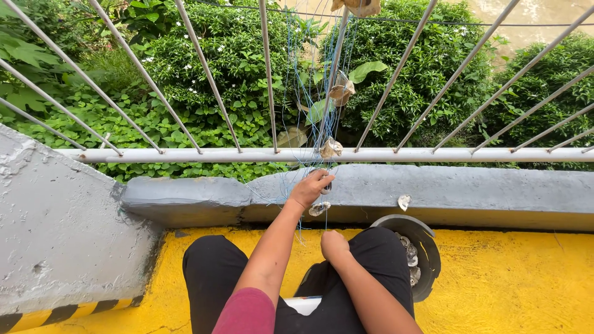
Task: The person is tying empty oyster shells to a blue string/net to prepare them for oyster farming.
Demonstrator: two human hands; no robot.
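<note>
Thin blue strings hang from a metal railing, with several oyster shells tied along them, such as one shell at the lower rail. My left hand reaches up to the grey concrete ledge and pinches the strings beside a shell. A further shell dangles just under that hand. My right hand is closed low over my lap, on the lower end of the strings. I sit with black trousers on.
A dark round bucket with shells inside stands at my right knee on the yellow floor. One loose shell lies on the ledge. A grey concrete block rises at left. Green bushes lie beyond the railing.
</note>
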